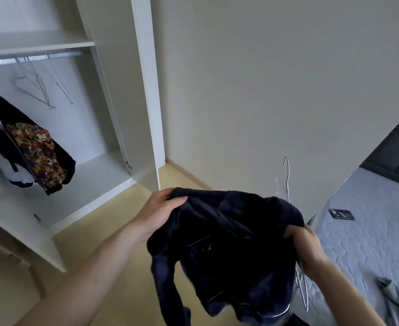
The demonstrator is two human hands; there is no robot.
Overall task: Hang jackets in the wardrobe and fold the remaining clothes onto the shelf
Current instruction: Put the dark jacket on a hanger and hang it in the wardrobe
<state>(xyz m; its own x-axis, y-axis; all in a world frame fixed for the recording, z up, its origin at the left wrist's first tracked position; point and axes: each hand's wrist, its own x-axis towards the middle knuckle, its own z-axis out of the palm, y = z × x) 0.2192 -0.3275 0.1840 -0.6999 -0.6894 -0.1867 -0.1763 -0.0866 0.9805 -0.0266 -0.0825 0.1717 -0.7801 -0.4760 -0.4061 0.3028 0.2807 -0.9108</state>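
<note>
While both hands hold it up over the yellowish floor, the dark navy fabric jacket [226, 250] hangs bunched in front of the open white wardrobe [144, 90]. The left hand [163, 208] pinches its upper edge between thumb and fingers; the right hand [309, 245] grips the opposite side together with a thin white wire hanger [287, 177]. Another dark jacket with a floral lining [36, 151] hangs inside the wardrobe beside bare wire hangers [38, 90].

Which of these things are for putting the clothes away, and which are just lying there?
For the job:
dark jacket, held by left hand and right hand
white hanger
wardrobe rail
spare hangers
shelf
grey-green garment

Just lying about:
phone
bed
</note>
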